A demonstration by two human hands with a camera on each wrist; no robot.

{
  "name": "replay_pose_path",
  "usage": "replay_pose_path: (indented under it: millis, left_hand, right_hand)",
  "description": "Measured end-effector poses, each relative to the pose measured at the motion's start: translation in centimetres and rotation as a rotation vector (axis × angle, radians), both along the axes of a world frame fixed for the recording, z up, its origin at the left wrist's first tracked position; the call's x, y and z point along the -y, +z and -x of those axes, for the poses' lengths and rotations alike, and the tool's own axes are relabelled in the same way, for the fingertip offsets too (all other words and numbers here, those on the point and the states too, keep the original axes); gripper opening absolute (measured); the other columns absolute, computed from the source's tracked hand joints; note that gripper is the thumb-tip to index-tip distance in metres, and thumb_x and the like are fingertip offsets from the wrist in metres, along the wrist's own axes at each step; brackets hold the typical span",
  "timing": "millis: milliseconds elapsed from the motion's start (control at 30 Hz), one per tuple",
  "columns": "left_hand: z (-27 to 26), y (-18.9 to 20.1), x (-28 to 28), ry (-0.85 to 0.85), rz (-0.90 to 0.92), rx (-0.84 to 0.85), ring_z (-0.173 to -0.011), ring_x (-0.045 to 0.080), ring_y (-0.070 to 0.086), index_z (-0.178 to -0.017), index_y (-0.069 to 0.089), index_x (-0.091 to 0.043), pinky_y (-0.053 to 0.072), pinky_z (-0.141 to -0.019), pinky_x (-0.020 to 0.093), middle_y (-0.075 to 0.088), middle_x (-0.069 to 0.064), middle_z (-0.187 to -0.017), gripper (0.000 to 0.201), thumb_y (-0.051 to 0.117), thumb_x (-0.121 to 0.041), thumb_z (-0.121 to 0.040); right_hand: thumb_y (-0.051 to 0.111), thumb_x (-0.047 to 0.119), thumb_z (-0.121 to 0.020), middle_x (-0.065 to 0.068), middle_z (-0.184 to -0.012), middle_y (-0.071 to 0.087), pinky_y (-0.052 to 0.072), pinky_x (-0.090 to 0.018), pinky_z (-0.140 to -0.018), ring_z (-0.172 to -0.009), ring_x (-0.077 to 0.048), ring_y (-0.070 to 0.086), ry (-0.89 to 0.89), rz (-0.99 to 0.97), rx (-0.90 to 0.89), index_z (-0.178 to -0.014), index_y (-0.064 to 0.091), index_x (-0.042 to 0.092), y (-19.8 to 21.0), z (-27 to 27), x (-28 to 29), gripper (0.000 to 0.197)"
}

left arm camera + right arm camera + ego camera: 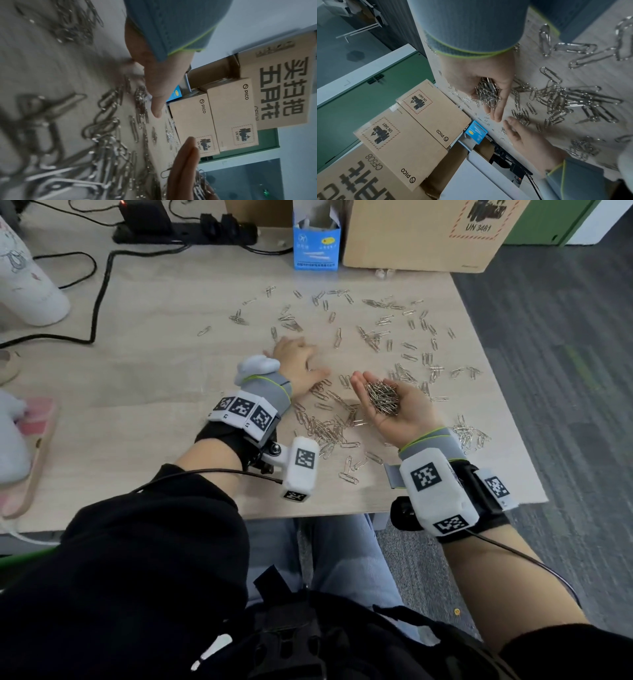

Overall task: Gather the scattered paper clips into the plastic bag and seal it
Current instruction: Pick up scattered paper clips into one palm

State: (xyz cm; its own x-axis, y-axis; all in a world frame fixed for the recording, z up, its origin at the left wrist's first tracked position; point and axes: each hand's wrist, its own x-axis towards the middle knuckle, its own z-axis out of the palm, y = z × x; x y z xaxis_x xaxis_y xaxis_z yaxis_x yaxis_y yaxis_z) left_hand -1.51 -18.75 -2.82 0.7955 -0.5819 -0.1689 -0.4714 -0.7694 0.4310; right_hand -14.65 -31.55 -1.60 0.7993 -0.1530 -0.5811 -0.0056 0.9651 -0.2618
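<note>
Steel clips [376,337], too many to count, on 1 table [154,371]. Right hand [394,405] cupped palm-up, holding a heap. Left hand [298,361] flat, fingers spread, on table.

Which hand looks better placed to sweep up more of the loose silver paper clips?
Probably the left hand: it lies flat and free on the wooden table beside the loose silver paper clips. The right hand is palm-up, already cupping a metal clip pile.

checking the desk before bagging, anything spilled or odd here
Paper clips lie scattered across the table, some near its right edge. The right hand cups a heap. No plastic bag is in view.
</note>
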Motion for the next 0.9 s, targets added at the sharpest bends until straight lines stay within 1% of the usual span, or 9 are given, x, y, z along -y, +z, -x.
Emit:
replay_pose_path:
  millis: [67,133,200,267,433,600,700,767,900]
  left_hand:
    - [0.4,-0.5,-0.7,-0.003,0.054,-0.041,-0.133,0.027,0.035,-0.125,0.054,-0.014,0.026,-0.111,0.046,0.041,0.010,-0.141,0.080,0.048,-0.062,-0.062]
    - [0.6,-0.4,-1.1,-0.006,0.134,-0.030,-0.126,0.027,0.044,-0.117,0.060,-0.014,0.030,-0.109,0.041,0.047,0.008,-0.135,0.084,0.049,-0.070,-0.056]
    - [0.8,0.3,-1.5,-0.039,0.077,-0.027,-0.124,0.026,0.043,-0.114,0.063,-0.019,0.029,-0.102,0.034,0.050,0.004,-0.131,0.065,0.062,-0.063,-0.067]
    - [1.5,0.9,-2.1,-0.098,0.004,-0.006,-0.125,0.025,0.037,-0.116,0.062,-0.025,0.027,-0.097,0.034,0.049,0.001,-0.131,0.053,0.069,-0.053,-0.071]
    - [4.1,1.2,-3.9,-0.202,-0.096,-0.008,-0.127,0.022,0.031,-0.126,0.051,-0.034,0.028,-0.101,0.042,0.042,-0.005,-0.135,0.084,0.077,-0.064,-0.051]
    - [6.2,0.7,-4.6,-0.250,-0.086,0.004,-0.126,0.021,0.029,-0.129,0.046,-0.036,0.026,-0.101,0.039,0.038,-0.006,-0.136,0.092,0.083,-0.053,-0.046]
    - [6.7,0.3,-4.5,-0.239,0.025,-0.012,-0.120,0.025,0.035,-0.122,0.056,-0.028,0.032,-0.102,0.037,0.045,0.001,-0.130,0.077,0.084,-0.045,-0.052]
    - [7.0,0.1,-4.4,-0.228,0.105,-0.035,-0.114,0.025,0.041,-0.115,0.062,-0.022,0.036,-0.099,0.035,0.050,0.005,-0.123,0.061,0.082,-0.039,-0.060]
    - [7.2,-0.2,-4.0,-0.164,0.194,-0.025,-0.087,0.016,0.050,-0.103,0.067,-0.018,0.039,-0.078,0.025,0.057,0.008,-0.108,0.035,0.076,-0.030,-0.071]
  right_hand:
    - [0.031,0.010,-0.100,-0.028,-0.075,0.067,0.056,-0.037,-0.070,-0.061,-0.040,0.068,-0.003,-0.002,-0.004,-0.089,0.058,-0.011,0.0,0.0,-0.3,0.036]
    - [0.031,0.010,-0.099,-0.028,-0.075,0.067,0.055,-0.037,-0.071,-0.061,-0.039,0.068,-0.008,-0.002,-0.004,-0.090,0.058,-0.012,0.0,0.1,-0.4,0.036]
    - [0.031,0.010,-0.099,-0.028,-0.076,0.068,0.056,-0.036,-0.071,-0.063,-0.039,0.068,-0.017,0.004,-0.007,-0.090,0.058,-0.012,0.0,0.2,-0.4,0.036]
    - [0.031,0.010,-0.099,-0.028,-0.077,0.068,0.056,-0.037,-0.071,-0.066,-0.038,0.068,-0.018,0.010,-0.008,-0.090,0.058,-0.012,0.1,0.4,-0.7,0.036]
    - [0.030,0.010,-0.099,-0.029,-0.080,0.067,0.056,-0.038,-0.070,-0.075,-0.038,0.066,-0.009,0.001,0.018,-0.091,0.058,-0.012,0.4,1.1,-1.5,0.036]
    - [0.030,0.009,-0.099,-0.028,-0.086,0.066,0.057,-0.039,-0.069,-0.072,-0.039,0.067,-0.005,-0.018,0.038,-0.089,0.059,-0.013,0.4,2.1,-2.1,0.038]
    - [0.030,0.010,-0.099,-0.028,-0.083,0.067,0.056,-0.038,-0.069,-0.071,-0.039,0.067,0.003,-0.020,0.036,-0.089,0.059,-0.013,0.5,2.7,-2.5,0.039]
    - [0.031,0.009,-0.099,-0.028,-0.083,0.067,0.057,-0.039,-0.068,-0.080,-0.038,0.065,-0.004,-0.015,0.039,-0.092,0.059,-0.012,0.5,3.3,-2.6,0.036]
    - [0.032,0.009,-0.099,-0.028,-0.080,0.068,0.056,-0.037,-0.070,-0.074,-0.038,0.067,-0.011,-0.008,0.041,-0.092,0.059,-0.012,0.5,4.0,-2.7,0.035]
